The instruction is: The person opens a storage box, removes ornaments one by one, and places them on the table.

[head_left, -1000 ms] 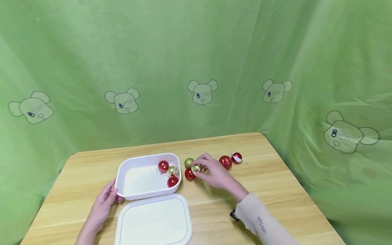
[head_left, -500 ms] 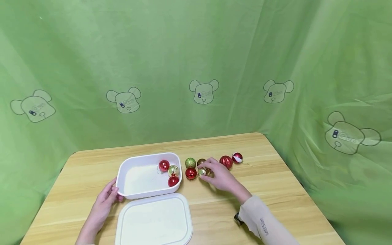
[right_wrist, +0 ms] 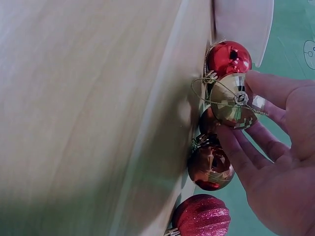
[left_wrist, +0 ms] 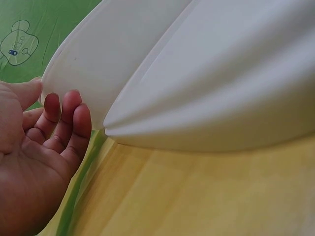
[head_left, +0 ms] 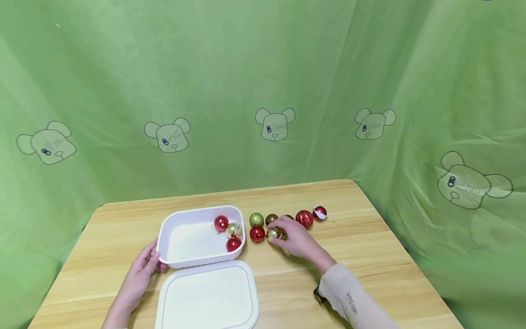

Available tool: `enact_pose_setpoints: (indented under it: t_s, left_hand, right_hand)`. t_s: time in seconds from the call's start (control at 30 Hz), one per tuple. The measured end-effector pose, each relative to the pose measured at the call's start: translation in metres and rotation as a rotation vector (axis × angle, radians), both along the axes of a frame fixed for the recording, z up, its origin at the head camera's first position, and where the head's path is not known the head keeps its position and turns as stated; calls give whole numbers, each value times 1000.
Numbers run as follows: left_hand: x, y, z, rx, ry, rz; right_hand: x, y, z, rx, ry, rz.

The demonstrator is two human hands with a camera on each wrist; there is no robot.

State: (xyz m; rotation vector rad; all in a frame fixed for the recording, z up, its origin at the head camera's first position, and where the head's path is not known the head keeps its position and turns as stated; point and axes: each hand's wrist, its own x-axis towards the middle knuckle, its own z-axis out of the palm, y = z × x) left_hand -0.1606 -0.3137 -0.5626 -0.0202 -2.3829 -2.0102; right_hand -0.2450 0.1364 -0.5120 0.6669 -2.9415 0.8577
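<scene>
My right hand pinches a shiny gold Christmas ball between thumb and fingers, low over the table. Close beside it lie a shiny red ball, a glittery green ball and a brown ball. The right wrist view shows a coppery ball by the fingers, partly hidden in the head view. My left hand holds the near-left corner of a white plastic box, thumb at its rim. Inside the box are two red balls and a gold ball, grouped at its right end.
A white lid lies flat in front of the box. Further right on the wooden table lie a ridged red ball and a red-and-white ball with a gold string. Green curtains hang behind and beside the table.
My right hand has moved a little to the right and nearer with the gold ball, away from the red and green balls. The brown ball now shows. The left hand stays at the box.
</scene>
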Motion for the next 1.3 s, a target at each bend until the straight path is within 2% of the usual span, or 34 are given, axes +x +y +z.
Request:
enact_pose_setpoints:
  t_s: [0.7,1.3]
  left_hand:
    - [-1,0,-1,16,6,5]
    - [-2,0,-4,13,-8,7]
  right_hand:
    - [-6,-2,-12,21,16,-2]
    - [-3,-1,-2,-16,19,-15]
